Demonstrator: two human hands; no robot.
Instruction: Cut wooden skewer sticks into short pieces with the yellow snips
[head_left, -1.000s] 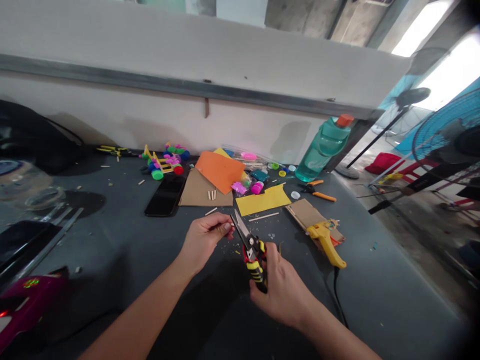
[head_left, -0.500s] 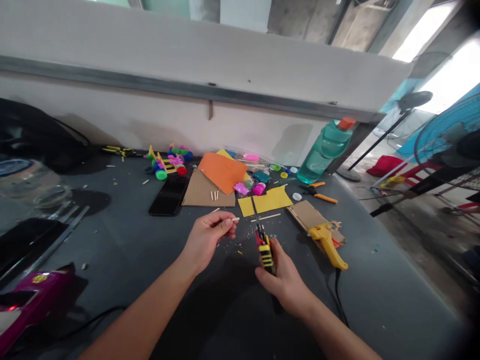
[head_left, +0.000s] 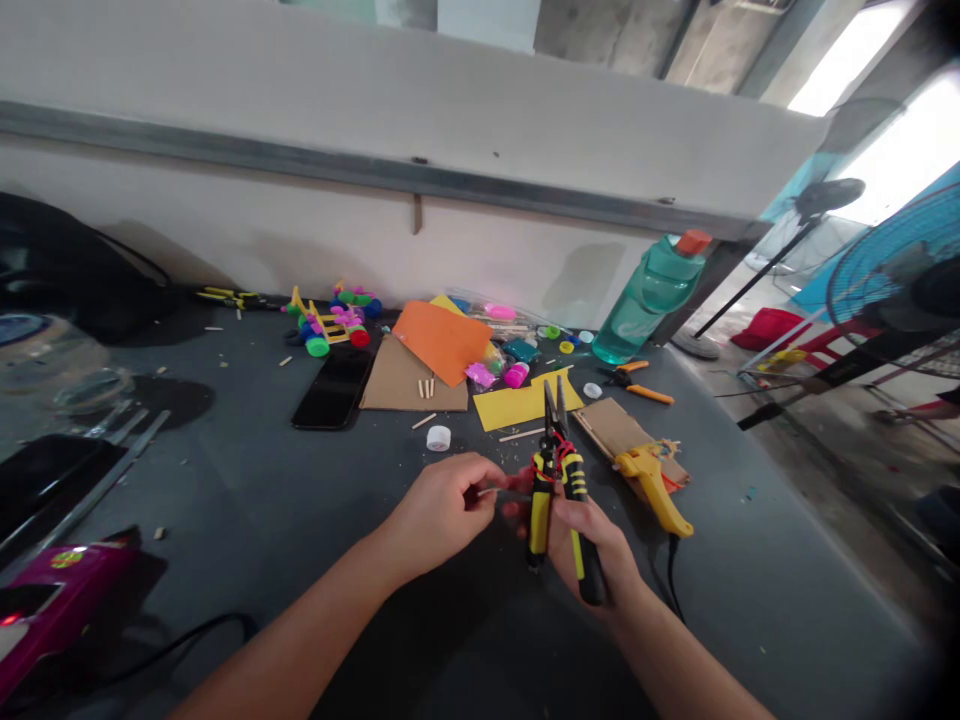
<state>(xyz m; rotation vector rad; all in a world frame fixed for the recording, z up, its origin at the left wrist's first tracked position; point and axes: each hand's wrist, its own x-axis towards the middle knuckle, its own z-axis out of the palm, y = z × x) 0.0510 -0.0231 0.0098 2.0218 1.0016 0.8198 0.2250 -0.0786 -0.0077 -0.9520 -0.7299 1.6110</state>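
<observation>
My right hand [head_left: 600, 545] is wrapped around yellow-and-black pliers [head_left: 559, 490] with red binding near the pivot. Their handles are spread and the narrow jaws point away from me, slightly parted. Just left of the pliers, my left hand [head_left: 446, 505] is closed, its thumb and finger pinching a small wooden stick [head_left: 488, 491], mostly hidden by the fingers. Some fingertips of my right hand reach toward that stick from behind the handles. Beyond my left hand sits a small white round cap [head_left: 439, 438]. Another thin stick [head_left: 523, 435] lies by the yellow paper [head_left: 511, 408].
A cardboard sheet [head_left: 390, 385] carries short stick pieces and orange paper [head_left: 442, 340]. Around are a black phone [head_left: 330, 388], a colourful toy model [head_left: 330, 325], a teal bottle [head_left: 645, 300], orange-handled pliers [head_left: 649, 394], a yellow glue gun [head_left: 651, 480] and a magenta device [head_left: 67, 600].
My left hand has moved right and nearer to me, beside the pliers, uncovering the white cap. The pliers have shifted right, and their handles now stand spread apart.
</observation>
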